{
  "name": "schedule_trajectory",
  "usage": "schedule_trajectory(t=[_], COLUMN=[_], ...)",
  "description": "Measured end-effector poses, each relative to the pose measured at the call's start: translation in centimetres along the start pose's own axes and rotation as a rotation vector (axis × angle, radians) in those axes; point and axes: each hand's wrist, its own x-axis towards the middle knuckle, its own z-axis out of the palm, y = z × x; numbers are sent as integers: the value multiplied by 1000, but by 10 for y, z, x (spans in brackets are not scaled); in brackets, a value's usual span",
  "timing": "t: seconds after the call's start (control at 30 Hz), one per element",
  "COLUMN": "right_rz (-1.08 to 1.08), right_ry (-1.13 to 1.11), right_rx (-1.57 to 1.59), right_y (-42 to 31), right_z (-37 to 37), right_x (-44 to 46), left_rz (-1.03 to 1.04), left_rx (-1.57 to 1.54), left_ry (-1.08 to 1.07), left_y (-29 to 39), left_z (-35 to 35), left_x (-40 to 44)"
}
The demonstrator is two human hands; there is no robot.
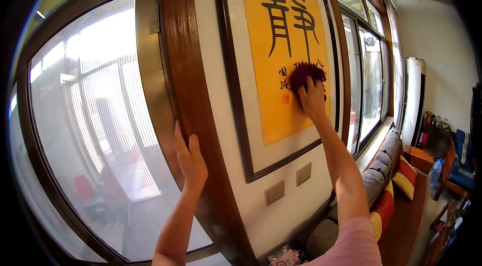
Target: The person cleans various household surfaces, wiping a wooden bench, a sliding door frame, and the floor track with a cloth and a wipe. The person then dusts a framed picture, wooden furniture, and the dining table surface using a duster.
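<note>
A framed calligraphy picture [273, 110] hangs on the wall, with black characters on a yellow-orange sheet, a pale mat and a dark frame. My right hand [312, 96] is closed on a dark red, shaggy duster [305, 73], pressed to the lower right of the sheet. The duster covers some of the small characters. My left hand [191, 158] lies flat against the brown wooden door frame [188, 65], fingers stretched out, thumb apart, holding nothing.
Two light switches [274, 192] sit below the picture. To the left stands a glazed door [95, 115] with ribbed glass. On the right are windows [369, 60], a sofa with cushions [404, 177], a tall white appliance [414, 100] and blue-cushioned chairs [463, 158].
</note>
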Motion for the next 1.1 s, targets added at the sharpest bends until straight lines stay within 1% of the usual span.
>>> schedule_trajectory(t=[0.07, 0.1, 0.13, 0.17, 0.23, 0.3, 0.33, 0.37, 0.43, 0.5, 0.57, 0.6, 0.63, 0.7, 0.73, 0.8, 0.87, 0.9, 0.97, 1.03, 1.1], right_rz=[-70, -29, -109, -137, -201, -290, -324, -401, -443, -457, -331, -241, -197, -246, -244, -125, -82, -87, -147, -157, -336], right_ry=[1, -69, -64, -66, -71, -32, -54, 14, 86, 187, 159, 183, 207, 212, 210, 127, 138, 105, 144, -33, 38], right_rx=[-23, -27, -49, -23, 71, 88, 92, 104, 69, 81, 116, 71, 43, -107, -114, 0, 66, 17, -6, 30, 46], right_y=[3, -13, -21, -38, -73, -98, -108, -116, -123, -121, -107, -96, -80, -43, -31, -14, 1, -4, -44, -77, -107], right_z=[-2, -11, -13, -15, -20, -16, -14, -8, 7, 17, 21, 23, 24, 18, 13, 4, 14, 14, 7, 1, 6], right_x=[-40, -56, -70, -76, -75, -60, -47, -29, 7, 47, 83, 95, 105, 101, 92, 60, 26, 10, -9, -8, 14], left_rz=[11, 12, 9, 8, -3, -15, -14, -14, 2, 12, -17, -18, -19, -20, -12, -5, -1, -3, 10, 11, 14], left_rx=[42, 42, 41, 40, 58, 80, 98, 116, 129, 140, 134, 136, 114, 88, 91, 88, 83, 78, 82, 85, 86], left_ry=[21, 18, 22, 25, 25, 23, 25, 27, 29, 28, 30, 21, 22, 17, 22, 24, 29, 26, 31, 28, 29], left_y=[-2, -1, 1, 2, 3, 3, 3, 3, 6, 6, 5, 4, 2, 1, 2, 3, 3, 3, 1, 0, -3], left_z=[0, 1, 0, 0, 0, -2, -2, -3, -4, -4, -5, -5, -5, -4, -3, -4, -3, -3, -3, -4, -4], left_x=[-1, -1, -2, -1, -2, -2, -2, -2, -3, -4, -5, -5, -5, -5, -5, -5, -6, -6, -6, -7, -7])
